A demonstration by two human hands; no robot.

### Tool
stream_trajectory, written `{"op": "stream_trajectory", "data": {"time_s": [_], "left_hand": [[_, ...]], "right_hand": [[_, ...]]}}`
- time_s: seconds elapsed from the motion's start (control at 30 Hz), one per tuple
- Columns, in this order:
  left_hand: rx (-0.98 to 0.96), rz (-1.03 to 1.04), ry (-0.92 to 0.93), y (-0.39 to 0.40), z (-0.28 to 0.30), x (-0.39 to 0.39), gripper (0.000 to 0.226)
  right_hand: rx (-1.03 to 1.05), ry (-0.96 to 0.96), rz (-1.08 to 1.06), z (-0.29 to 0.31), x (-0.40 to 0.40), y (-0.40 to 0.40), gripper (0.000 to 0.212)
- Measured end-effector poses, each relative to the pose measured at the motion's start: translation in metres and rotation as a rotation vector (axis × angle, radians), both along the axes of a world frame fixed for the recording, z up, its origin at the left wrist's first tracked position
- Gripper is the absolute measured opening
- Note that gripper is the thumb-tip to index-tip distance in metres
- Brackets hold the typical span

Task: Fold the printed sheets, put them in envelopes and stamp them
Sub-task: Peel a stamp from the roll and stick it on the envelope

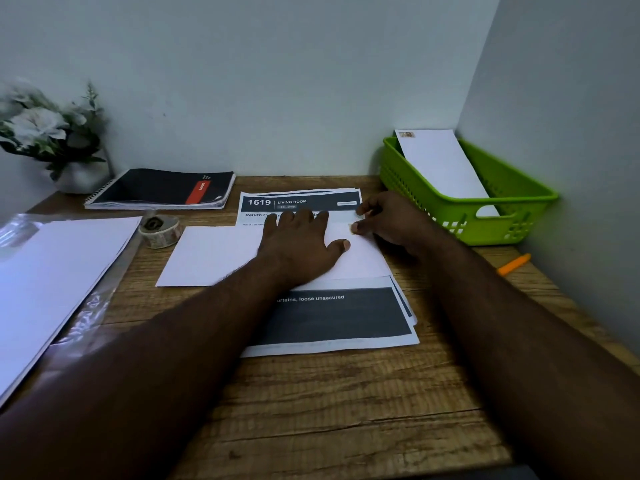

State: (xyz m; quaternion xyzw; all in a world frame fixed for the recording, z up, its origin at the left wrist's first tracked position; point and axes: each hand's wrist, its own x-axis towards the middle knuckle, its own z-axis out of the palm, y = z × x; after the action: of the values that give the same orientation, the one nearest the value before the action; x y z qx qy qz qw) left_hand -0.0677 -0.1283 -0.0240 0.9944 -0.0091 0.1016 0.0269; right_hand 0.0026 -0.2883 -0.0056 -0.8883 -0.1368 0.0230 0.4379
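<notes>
White envelope (221,254) lies across the stack of printed sheets (341,317) at the middle of the wooden desk (346,410). I have the left hand (301,240) flat on it, fingers straight, pinning it down. The right hand (388,220) sits at the envelope's far right corner, fingertips drawn together on what looks like a small stamp (352,227); it is too small for me to be sure.

To do this well, I would keep the left palm still, square the stamp to the corner, then rub it down from one side so nothing lifts.

Room is tight on the right: the green basket (519,209), with one stamped envelope (440,164) inside, stands just beside my right wrist. The stamp roll (161,232) sits near the envelope's left end. Open desk lies toward me.
</notes>
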Motion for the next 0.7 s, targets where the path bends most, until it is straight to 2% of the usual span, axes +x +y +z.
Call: {"op": "stream_trajectory", "data": {"time_s": [0.07,0.17,0.33,0.5,0.7], "left_hand": [[-0.023,0.007,-0.026,0.000,0.001,0.000,0.073],[-0.067,0.005,-0.062,0.000,0.001,-0.002,0.075],[-0.111,-0.018,-0.209,0.002,0.004,-0.002,0.081],[-0.173,-0.022,-0.335,0.010,0.006,0.002,0.072],[-0.220,0.003,-0.402,0.022,0.015,0.005,0.060]], "right_hand": [[-0.038,0.022,0.004,0.002,0.001,0.001,0.029],[0.017,0.053,0.017,0.004,-0.002,0.000,0.020],[0.259,0.114,0.024,0.008,-0.004,-0.003,0.032],[0.508,0.080,0.036,0.020,-0.008,-0.005,0.032],[0.517,0.075,0.140,0.033,-0.016,-0.006,0.045]]}}
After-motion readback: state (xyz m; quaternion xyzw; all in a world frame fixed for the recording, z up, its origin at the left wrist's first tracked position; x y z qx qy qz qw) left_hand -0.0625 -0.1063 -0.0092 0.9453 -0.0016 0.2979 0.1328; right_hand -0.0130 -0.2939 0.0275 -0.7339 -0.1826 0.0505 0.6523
